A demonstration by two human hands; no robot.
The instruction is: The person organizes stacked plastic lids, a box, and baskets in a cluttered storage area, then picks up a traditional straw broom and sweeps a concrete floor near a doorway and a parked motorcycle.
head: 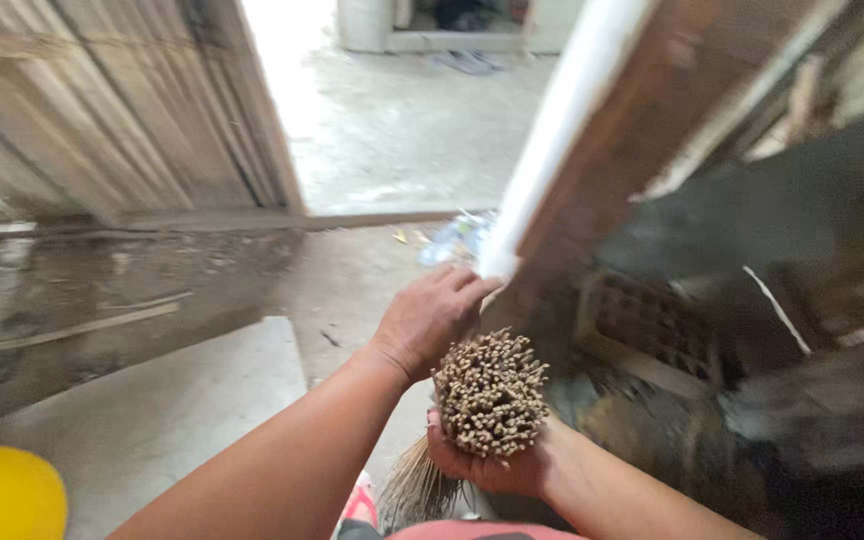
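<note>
We hold a tight bundle of thin tan sticks (490, 392), seen end-on, low in the middle of the view. Our right hand (482, 462) cups it from below, fingers curled up around the lower side of the bundle, so the sticks rest gripped in that palm while their loose far ends fan out downward to the left. Our left hand (434, 312) sits just above the bundle, its back toward us, the fingers bent and reaching onto the foot of a white pole (562, 130); we cannot tell whether they grip the pole or only touch it. The pole leans up to the right beside a dark wooden plank (642, 140), both blurred. To the right a brownish slotted crate (652, 325) stands among dark clutter; what lies inside it is too dim to tell. Ahead, a crumpled clear plastic wrapper (455, 240) lies on the concrete floor (382, 120) near a doorway, with a corrugated wall (102, 100) on the left. A pale slab (182, 410) lies below our left arm, and a yellow rounded thing (2, 495) shows at the bottom left corner.
</note>
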